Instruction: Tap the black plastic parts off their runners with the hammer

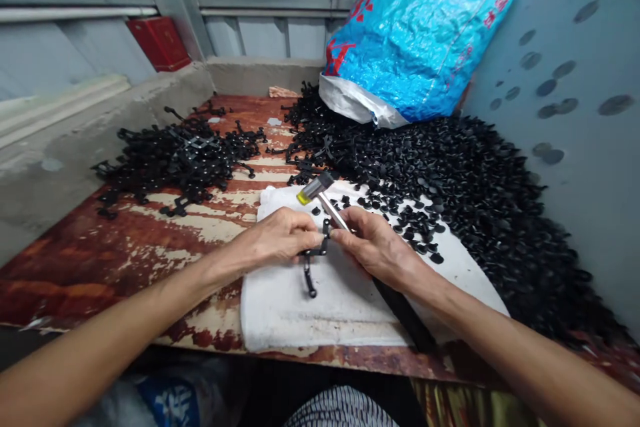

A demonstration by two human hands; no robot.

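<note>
left hand (290, 235), right hand (380, 243), forearms (180, 288) bare; garment (340, 408) with narrow dark-and-pale stripes.

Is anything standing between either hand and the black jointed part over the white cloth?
Nothing visible does. The left hand grips the black jointed part directly; fingertips of the right hand are close beside it, contact unclear. The hammer in the right hand has its head beyond the part, not between.

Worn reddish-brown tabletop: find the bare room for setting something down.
Free: the tabletop between the folded white cloth, the left heap of elongated black parts and the left forearm; also the cloth's front-left corner. Crowded: the right side and far cloth edge, under small round black pieces.
</note>
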